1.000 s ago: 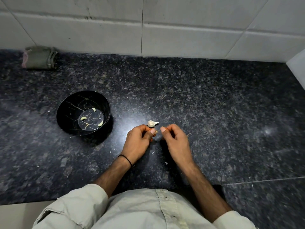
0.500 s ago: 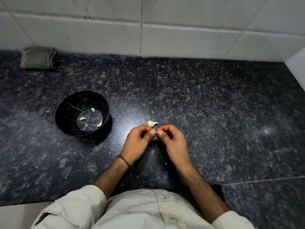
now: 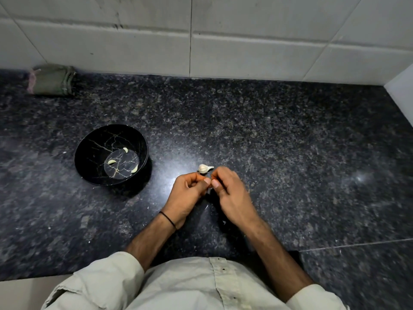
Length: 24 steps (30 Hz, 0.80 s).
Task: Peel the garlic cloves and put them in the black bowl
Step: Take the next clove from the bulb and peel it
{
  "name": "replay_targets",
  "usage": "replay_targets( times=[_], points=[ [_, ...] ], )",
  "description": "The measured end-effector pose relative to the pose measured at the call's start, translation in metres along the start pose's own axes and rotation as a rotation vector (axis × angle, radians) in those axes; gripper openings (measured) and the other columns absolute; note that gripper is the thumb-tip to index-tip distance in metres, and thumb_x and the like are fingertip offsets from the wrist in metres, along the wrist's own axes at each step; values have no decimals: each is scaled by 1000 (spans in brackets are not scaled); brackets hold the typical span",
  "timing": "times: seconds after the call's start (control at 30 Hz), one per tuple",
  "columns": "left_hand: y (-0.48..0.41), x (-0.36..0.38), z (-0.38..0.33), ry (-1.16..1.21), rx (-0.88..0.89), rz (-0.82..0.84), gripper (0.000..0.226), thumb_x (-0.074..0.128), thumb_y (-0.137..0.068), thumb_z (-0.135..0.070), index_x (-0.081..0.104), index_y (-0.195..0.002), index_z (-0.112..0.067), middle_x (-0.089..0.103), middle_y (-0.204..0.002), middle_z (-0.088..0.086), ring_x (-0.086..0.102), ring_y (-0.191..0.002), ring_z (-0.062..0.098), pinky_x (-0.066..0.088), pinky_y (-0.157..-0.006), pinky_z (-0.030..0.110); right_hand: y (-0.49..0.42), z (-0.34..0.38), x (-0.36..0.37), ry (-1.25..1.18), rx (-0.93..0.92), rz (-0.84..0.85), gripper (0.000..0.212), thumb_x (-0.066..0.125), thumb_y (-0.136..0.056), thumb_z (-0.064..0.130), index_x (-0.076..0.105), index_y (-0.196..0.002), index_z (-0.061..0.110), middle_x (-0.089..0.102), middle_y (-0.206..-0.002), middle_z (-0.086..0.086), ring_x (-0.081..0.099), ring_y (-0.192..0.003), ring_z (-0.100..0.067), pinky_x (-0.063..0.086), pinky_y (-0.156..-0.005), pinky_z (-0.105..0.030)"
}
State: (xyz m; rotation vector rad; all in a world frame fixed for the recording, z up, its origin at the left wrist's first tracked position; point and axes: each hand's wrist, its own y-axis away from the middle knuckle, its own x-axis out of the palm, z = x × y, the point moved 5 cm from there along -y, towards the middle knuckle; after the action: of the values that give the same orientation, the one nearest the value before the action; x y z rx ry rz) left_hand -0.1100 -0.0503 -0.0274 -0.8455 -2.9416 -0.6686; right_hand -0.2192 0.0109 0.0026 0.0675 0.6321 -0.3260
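Observation:
The black bowl (image 3: 89, 139) with gold veins stands on the dark granite counter, left of my hands. Three peeled cloves (image 3: 112, 162) lie on its bottom. A small white garlic bulb (image 3: 203, 168) lies on the counter just beyond my fingertips. My left hand (image 3: 186, 195) and my right hand (image 3: 232, 193) meet thumb to thumb over the counter, fingers curled. They pinch a small garlic clove between them, almost wholly hidden by the fingers.
A folded green cloth (image 3: 52, 80) lies at the back left against the tiled wall (image 3: 245, 41). A white side wall (image 3: 402, 90) closes the counter at the right. Bits of garlic skin (image 3: 206, 206) lie on the counter under my hands.
My two hands have come closer together, thumbs now touching, and have shifted slightly toward the garlic bulb. The bowl and the bulb stay where they were.

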Motion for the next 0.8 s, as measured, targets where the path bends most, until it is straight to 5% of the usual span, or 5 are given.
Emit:
replay_targets(
  times=[0.13, 0.43, 0.6, 0.8],
  points=[
    [2, 1, 2, 27, -29, 33, 13, 58, -97, -3, 61, -85, 0, 50, -53, -6, 37, -46, 0, 30, -46, 12, 3, -1, 3, 50, -28, 14, 21, 49, -96, 11, 45, -90, 31, 46, -89, 28, 39, -91, 10, 28, -78, -5],
    [3, 3, 2, 78, -57, 33, 12, 57, -97, -3, 61, -86, 1, 54, -57, -1, 41, -47, 1, 34, -48, 13, 3, 1, 9, 166, 18, -29, 15, 35, -101, 23, 42, -86, 24, 44, -85, 14, 40, -83, -13, 25, -71, -23],
    [1, 0, -3, -191, 108, -19, 16, 58, -96, -4, 63, -83, 3, 62, -69, 5, 52, -63, 4, 43, -63, 17, 5, -1, 10, 209, 44, -80, 18, 36, -98, 22, 42, -82, 19, 47, -77, 4, 40, -74, -16, 22, -68, -24],
    [-2, 0, -3, -516, 222, -63, 16, 57, -97, -19, 61, -82, -13, 64, -69, 4, 51, -62, 15, 44, -63, 34, 4, -6, 8, 239, 58, -139, 37, 37, -100, 35, 55, -77, 11, 60, -70, -8, 52, -67, -25, 23, -64, -26]
  ],
)
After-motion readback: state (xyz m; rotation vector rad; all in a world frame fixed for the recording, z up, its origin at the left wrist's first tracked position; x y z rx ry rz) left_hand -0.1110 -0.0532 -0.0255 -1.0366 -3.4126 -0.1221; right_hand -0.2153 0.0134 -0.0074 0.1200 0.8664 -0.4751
